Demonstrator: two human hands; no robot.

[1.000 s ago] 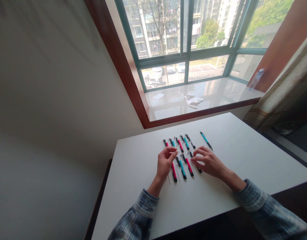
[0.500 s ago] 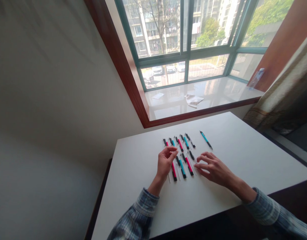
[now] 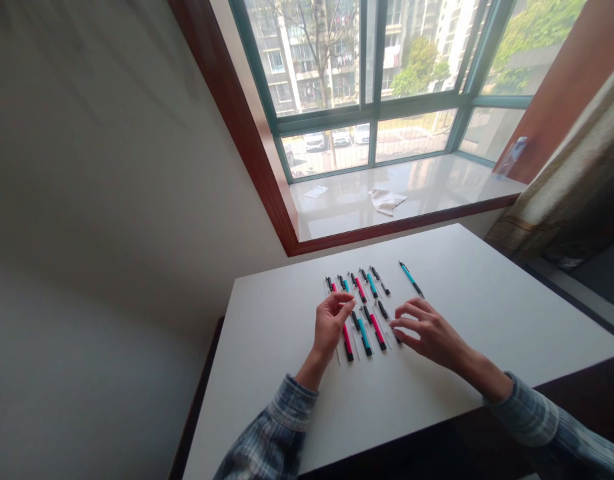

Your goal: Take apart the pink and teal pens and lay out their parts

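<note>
My left hand [image 3: 331, 323] is closed in a pinch above the left part of the laid-out pen parts; whatever is between thumb and index finger is too small to make out. My right hand [image 3: 429, 333] has its fingers bent and apart, low over the right end of the nearer row, with no object visible in it. Between the hands lie a pink pen barrel [image 3: 378, 332], a blue pen barrel [image 3: 364, 335], black grips [image 3: 383, 309] and thin pale refills. Another pink barrel [image 3: 347, 343] lies below my left hand. A dark-tipped part shows partly under my right hand.
A farther row holds more parts, including a pink barrel [image 3: 361, 290] and a blue barrel [image 3: 373, 285]. One whole blue pen [image 3: 411, 278] lies apart at the right on the white table [image 3: 511, 313]. Beyond are the windowsill with crumpled tissue [image 3: 387, 200] and a bottle [image 3: 511, 158].
My right hand has shifted slightly right and up, uncovering a dark-tipped part at the end of the nearer row. My left hand keeps its pinch in the same place.
</note>
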